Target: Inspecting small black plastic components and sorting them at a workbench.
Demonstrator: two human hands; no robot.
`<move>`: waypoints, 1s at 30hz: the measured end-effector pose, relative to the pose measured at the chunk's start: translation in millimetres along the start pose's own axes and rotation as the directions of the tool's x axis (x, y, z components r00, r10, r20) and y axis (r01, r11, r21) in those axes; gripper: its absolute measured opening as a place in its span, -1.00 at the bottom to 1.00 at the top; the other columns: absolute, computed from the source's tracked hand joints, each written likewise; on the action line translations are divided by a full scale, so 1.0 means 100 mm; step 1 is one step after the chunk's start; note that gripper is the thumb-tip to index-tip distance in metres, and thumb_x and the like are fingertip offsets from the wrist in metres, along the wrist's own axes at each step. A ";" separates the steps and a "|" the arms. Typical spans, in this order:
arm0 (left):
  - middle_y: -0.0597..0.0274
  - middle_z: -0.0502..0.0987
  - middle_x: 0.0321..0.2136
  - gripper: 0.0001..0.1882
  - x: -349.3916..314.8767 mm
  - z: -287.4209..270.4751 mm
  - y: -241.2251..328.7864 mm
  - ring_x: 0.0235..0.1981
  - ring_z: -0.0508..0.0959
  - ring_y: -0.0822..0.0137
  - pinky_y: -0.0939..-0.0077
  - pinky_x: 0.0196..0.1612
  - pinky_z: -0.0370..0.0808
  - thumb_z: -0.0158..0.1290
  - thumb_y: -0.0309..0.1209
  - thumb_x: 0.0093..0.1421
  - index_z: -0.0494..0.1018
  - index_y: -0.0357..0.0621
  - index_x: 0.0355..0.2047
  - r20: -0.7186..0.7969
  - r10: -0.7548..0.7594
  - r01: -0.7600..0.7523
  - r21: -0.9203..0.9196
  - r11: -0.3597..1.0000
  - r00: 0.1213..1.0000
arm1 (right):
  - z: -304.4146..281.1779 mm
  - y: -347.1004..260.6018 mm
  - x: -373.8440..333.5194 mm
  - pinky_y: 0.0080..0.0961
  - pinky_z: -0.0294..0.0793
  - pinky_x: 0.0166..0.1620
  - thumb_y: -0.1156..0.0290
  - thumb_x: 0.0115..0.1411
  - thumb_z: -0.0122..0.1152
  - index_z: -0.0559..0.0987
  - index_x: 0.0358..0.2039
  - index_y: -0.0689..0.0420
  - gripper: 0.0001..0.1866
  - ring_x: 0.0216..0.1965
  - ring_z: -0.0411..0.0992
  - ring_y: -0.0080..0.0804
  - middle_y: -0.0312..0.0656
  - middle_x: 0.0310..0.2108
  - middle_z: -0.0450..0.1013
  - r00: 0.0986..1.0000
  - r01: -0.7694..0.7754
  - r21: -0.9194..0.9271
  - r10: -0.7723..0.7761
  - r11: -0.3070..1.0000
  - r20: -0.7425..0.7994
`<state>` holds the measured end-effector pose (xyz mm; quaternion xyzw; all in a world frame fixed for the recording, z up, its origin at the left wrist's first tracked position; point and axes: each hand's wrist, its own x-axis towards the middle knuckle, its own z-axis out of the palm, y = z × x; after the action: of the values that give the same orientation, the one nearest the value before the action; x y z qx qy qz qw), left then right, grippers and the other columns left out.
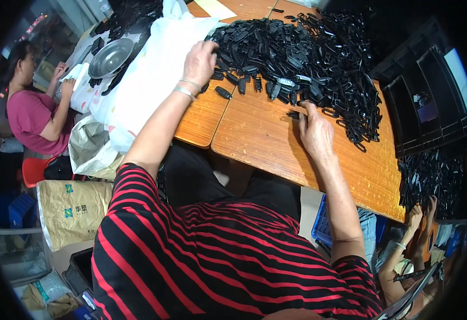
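Note:
A broad heap of small black plastic parts covers the far side of the wooden table. At the heap's left edge my left hand has its fingers bent together by the parts; whatever is in them is hidden. My right hand is in front of the heap, with thumb and forefinger closed about a small black plastic part. A single loose part lies on the wood to the right of my left forearm. Several grey-topped pieces show at the heap's front.
White plastic sheeting drapes along the table's left, beside a metal bowl. Beyond it sits a person in a magenta top. A black crate stands at the right, above more black parts. Another person's hands work there.

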<state>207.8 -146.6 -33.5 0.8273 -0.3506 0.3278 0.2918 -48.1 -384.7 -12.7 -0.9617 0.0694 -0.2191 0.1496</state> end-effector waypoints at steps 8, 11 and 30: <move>-0.17 0.41 0.05 -0.50 0.14 0.28 -0.47 0.08 0.39 -0.07 0.20 0.19 0.26 0.03 -0.30 0.21 0.33 -0.17 0.15 0.229 -0.436 0.454 -0.033 0.890 0.870 | 0.10 0.00 -0.05 -0.14 0.48 -0.32 0.44 0.18 0.15 0.54 -0.23 0.21 -0.84 -0.38 0.52 0.07 0.12 -0.40 0.53 0.998 0.049 0.030 -0.050 0.998 0.046; -0.02 0.33 0.16 -0.47 0.30 0.41 -0.37 0.18 0.30 -0.05 0.16 0.24 0.22 -0.03 -0.11 0.22 0.36 -0.13 0.12 0.329 -0.474 0.445 0.165 0.880 0.816 | 0.11 0.00 -0.06 -0.14 0.48 -0.32 0.44 0.17 0.16 0.55 -0.26 0.22 -0.85 -0.38 0.51 0.07 0.10 -0.42 0.53 0.998 0.042 0.045 -0.044 0.998 0.038; -0.11 0.34 0.09 -0.46 -0.04 0.65 0.44 0.16 0.28 -0.07 0.13 0.23 0.20 0.02 -0.10 0.19 0.39 -0.22 0.07 0.249 -0.491 0.514 -0.035 0.857 0.835 | 0.07 0.00 -0.07 -0.18 0.48 -0.29 0.43 0.12 0.22 0.55 -0.25 0.21 -0.81 -0.35 0.52 0.04 0.08 -0.37 0.53 0.999 0.040 0.016 -0.040 0.999 0.011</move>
<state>193.7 -216.8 -65.2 0.9070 -0.1686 0.1229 0.3658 -51.7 -381.6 -21.4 -0.9628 0.0476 -0.2174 0.1532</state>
